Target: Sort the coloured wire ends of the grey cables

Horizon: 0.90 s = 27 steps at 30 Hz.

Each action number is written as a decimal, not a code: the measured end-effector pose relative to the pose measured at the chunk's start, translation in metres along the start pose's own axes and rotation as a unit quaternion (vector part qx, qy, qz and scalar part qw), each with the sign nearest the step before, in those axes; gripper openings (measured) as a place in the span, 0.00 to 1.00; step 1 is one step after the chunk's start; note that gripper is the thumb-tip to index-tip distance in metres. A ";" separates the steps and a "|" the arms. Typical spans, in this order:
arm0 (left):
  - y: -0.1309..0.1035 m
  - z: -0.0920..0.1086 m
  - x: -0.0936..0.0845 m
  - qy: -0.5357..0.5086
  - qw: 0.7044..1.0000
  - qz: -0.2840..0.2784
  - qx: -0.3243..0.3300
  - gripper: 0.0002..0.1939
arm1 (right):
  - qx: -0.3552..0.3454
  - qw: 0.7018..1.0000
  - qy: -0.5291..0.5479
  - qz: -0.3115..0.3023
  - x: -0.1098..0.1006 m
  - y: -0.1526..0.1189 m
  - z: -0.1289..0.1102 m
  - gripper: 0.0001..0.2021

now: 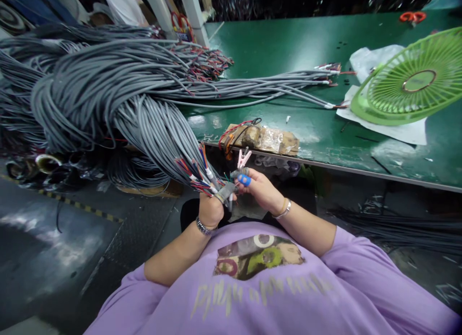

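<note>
Purple shirt [277, 318] bears blurred, unreadable lettering [218, 294]; left hand [211, 209] meets grey cables [159, 128].

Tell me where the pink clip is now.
In the head view, the pink clip is near the middle, by the front edge of the green table, just beyond the right hand.

Your long, round grey cables [155, 128] ended in thin wires [197, 173] of red, blue, white and orange. The small peg-shaped clip [244, 160] was pale pink; the narrow band [244, 180] on your right hand [265, 189] was bright blue. Your lilac fabric shirt [180, 315] carried a patchwork print [265, 260] of yellow-green, tan and maroon (with pale lettering [218, 294] beneath). The broad flat tabletop [274, 46] was deep green, the round slatted fan [418, 80] lime green, the looped scissor handles [413, 17] orange-red.
</note>
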State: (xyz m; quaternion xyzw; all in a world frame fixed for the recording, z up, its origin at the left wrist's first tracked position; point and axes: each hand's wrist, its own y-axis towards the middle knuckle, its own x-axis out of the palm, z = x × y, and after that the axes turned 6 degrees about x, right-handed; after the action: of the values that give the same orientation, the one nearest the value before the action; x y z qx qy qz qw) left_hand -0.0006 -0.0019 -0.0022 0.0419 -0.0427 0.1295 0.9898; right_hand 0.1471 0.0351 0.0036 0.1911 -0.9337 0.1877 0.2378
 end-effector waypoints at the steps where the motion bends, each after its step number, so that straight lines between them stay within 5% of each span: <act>1: 0.000 0.002 0.000 -0.014 1.000 0.000 0.004 0.13 | 0.014 1.000 0.014 -0.009 -0.007 0.001 -0.001 0.24; 7: 0.008 0.020 0.007 -0.080 0.995 -0.043 -0.037 0.10 | 0.057 0.995 0.084 0.012 -0.029 0.025 -0.011 0.26; 14: 0.023 0.033 0.020 -0.111 0.986 -0.075 -0.101 0.12 | 0.031 0.993 0.114 -0.020 -0.013 0.048 -0.016 0.26; 27: 0.026 0.030 0.024 -0.067 0.983 -0.094 -0.141 0.16 | 0.006 0.979 0.195 0.064 0.006 0.048 -0.016 0.22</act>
State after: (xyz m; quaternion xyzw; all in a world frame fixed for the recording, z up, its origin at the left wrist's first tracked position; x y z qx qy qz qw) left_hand 0.0134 0.0268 0.0321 -0.0858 -0.1224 0.0251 0.9884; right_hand 0.1273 0.0818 0.0074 0.0926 -0.8784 0.2418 0.4017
